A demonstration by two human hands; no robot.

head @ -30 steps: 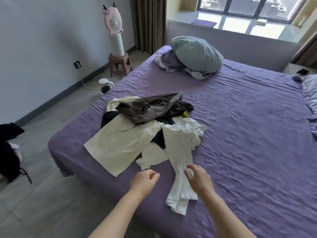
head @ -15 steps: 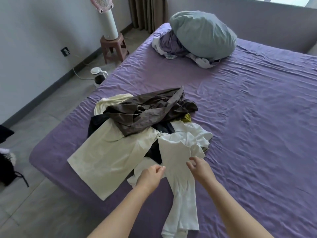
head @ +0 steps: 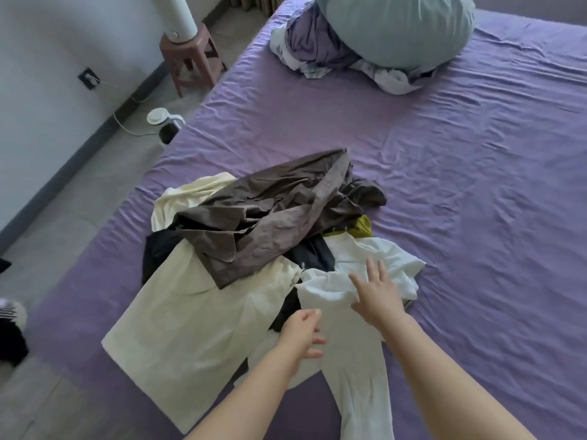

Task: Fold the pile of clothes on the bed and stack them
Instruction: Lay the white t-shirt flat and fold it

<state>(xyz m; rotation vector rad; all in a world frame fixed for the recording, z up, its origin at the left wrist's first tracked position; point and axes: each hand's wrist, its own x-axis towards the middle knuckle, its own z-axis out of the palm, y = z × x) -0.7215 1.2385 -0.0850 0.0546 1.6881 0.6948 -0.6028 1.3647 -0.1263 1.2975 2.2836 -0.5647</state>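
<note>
One head-worn, wide-angle view looks forward and steeply down from above the bed's (head: 476,185) near edge. Both hands reach in from the bottom, close to the lens. The pile of clothes (head: 270,217) lies just beyond the fingertips; a pillow (head: 397,27) sits far beyond them at the top edge.

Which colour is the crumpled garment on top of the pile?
Brownish grey garment, seen in the head view.

Unfolded clothes pile (head: 254,236) on the purple bed (head: 476,217) — brown garment (head: 270,217) on top, white ones spread flat.
</note>
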